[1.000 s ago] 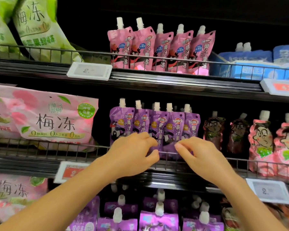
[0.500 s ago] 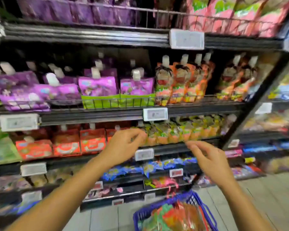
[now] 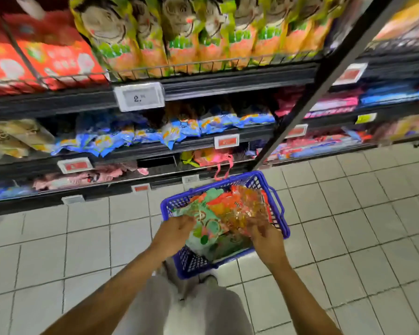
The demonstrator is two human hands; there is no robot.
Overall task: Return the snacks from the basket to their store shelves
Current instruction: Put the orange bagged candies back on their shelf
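From the head camera you are looking steeply down, both forearms stretched forward over a blue basket [image 3: 279, 209] that stands on the pale tiled floor [image 3: 348, 238] just in front of your feet. Your left hand [image 3: 173, 234] is at the basket's near left side, knuckles up, fingers curled down onto the edge of a green snack packet [image 3: 203, 226]; motion blur hides whether the fingers actually pinch it, so the grip cannot be told. Your right hand [image 3: 264, 234] is at the near right side, fingers bent and spread over a clear orange packet [image 3: 244, 204], touching it or just above it; here too you cannot tell if it holds anything. The snacks fill the basket in a heap, green toward the left, orange and red toward the right.

Beyond the basket the dark store shelves [image 3: 228, 83] rise in tiers. The top tier carries red bags [image 3: 46, 56] on the left and green-and-orange pouches [image 3: 203, 39] behind a wire rail, with a white price tag [image 3: 139, 96] clipped below. The next tier down holds blue packets [image 3: 179, 131], and lower ones pink packs [image 3: 82, 175]. A slanted metal upright [image 3: 312, 93] divides this bay from the one to the right. Your light trousers [image 3: 191, 308] show between the forearms.
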